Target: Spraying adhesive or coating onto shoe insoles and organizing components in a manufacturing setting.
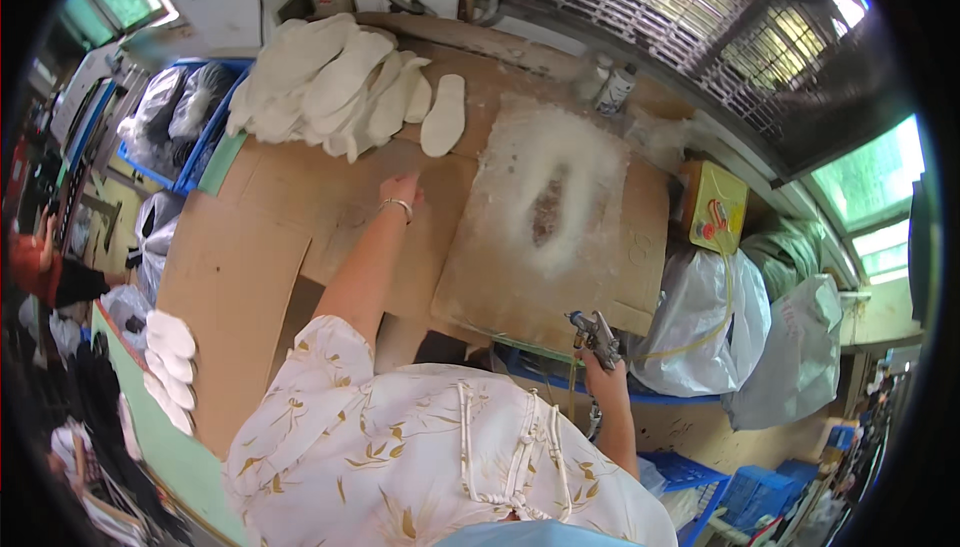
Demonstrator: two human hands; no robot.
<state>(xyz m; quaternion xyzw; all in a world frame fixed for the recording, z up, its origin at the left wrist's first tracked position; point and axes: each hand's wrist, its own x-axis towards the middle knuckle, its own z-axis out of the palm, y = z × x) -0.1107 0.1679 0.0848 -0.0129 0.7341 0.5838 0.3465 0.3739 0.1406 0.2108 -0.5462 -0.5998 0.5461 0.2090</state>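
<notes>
My left hand (402, 190) reaches forward over the cardboard, just short of a single cream insole (443, 117). Its fingers are smeared by motion, so their pose is unclear. A large heap of cream insoles (325, 82) lies behind it at the far left. In my right hand (606, 379) is a metal spray gun (597, 339), held near the front edge of the work surface, with a yellowish hose running off to the right. Ahead of the gun lies a cardboard sheet (570, 292) coated with whitish residue around a darker, sole-shaped patch.
Several insoles (170, 357) lie in a row at the left edge. A yellow container (716, 205) stands at the right above white plastic bags (700, 317). Bottles (616, 89) stand at the back below a grille window. A blue crate (205, 132) is at the far left; another person (45, 257) is beyond.
</notes>
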